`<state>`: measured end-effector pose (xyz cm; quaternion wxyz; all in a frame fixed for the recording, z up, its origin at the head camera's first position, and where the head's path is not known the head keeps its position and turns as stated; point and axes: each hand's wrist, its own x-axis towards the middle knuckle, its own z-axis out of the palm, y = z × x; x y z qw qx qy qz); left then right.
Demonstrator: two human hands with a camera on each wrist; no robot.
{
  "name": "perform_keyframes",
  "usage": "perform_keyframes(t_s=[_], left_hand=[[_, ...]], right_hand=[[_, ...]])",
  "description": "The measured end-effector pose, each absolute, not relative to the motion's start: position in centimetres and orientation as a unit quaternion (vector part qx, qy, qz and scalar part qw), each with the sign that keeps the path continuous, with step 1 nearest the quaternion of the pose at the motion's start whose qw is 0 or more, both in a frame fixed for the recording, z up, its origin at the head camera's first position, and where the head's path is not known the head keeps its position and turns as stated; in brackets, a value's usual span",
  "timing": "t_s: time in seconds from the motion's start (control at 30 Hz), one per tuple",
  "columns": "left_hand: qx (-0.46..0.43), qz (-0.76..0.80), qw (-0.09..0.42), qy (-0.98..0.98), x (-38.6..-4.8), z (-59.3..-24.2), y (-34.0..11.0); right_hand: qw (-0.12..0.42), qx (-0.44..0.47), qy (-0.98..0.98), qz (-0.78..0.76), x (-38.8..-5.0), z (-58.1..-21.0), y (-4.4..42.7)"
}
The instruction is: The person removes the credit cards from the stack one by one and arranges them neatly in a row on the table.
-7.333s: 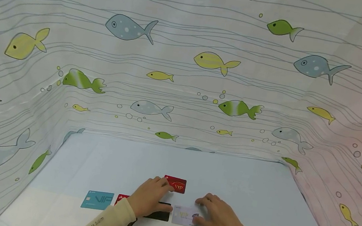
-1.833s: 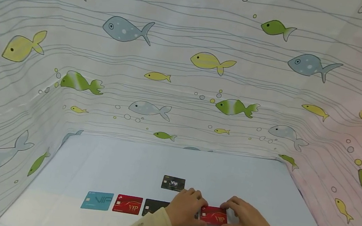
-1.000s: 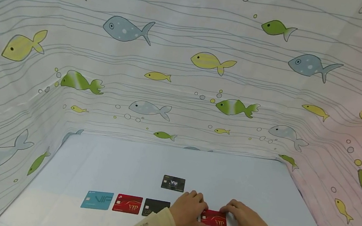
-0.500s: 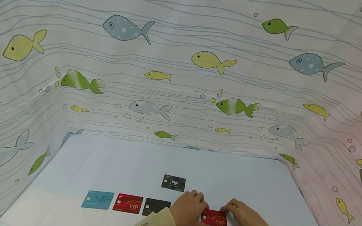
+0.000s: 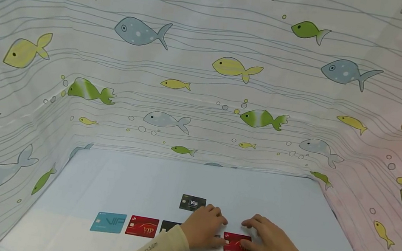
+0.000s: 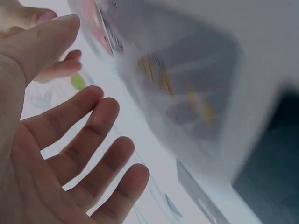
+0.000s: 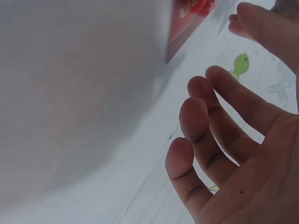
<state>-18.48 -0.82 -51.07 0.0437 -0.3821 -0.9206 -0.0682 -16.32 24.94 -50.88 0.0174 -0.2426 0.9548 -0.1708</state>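
A red VIP card [image 5: 232,244] lies at the right end of a row of cards. My left hand [image 5: 205,228] hovers just left of it, over a pale card with gold lettering [image 6: 180,88] that it mostly hides in the head view. My right hand [image 5: 272,242] is at the red card's right side, its thumb over the card's right part; whether it touches cannot be told. Both hands have loosely spread fingers and grip nothing. In the right wrist view a corner of the red card [image 7: 184,25] shows apart from the fingers.
The row continues left with a black card [image 5: 168,226], partly covered by my sleeve, another red VIP card [image 5: 141,226] and a teal VIP card [image 5: 108,222]. Behind the row lies a black Vip card [image 5: 190,202]. A fish-patterned sheet [image 5: 195,107] walls the white table [image 5: 131,180].
The red card went from behind the row to its right end, exposing the black Vip card. It shifted slightly toward me; then both hands let go and their fingers lifted away.
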Motion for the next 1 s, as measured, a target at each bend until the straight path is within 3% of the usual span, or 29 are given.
perform_keyframes(t_s=[0.33,1.0], left_hand=[[-0.342,-0.109,0.041,-0.933,-20.8,-50.2,-5.0],[-0.315,-0.12,0.038,-0.941,-25.3,-51.2,-12.1]], right_hand=[[-0.002,-0.202,0.959,-0.199,-18.2,-51.0,22.2],[0.001,-0.259,0.953,-0.157,-22.6,-51.6,15.4]])
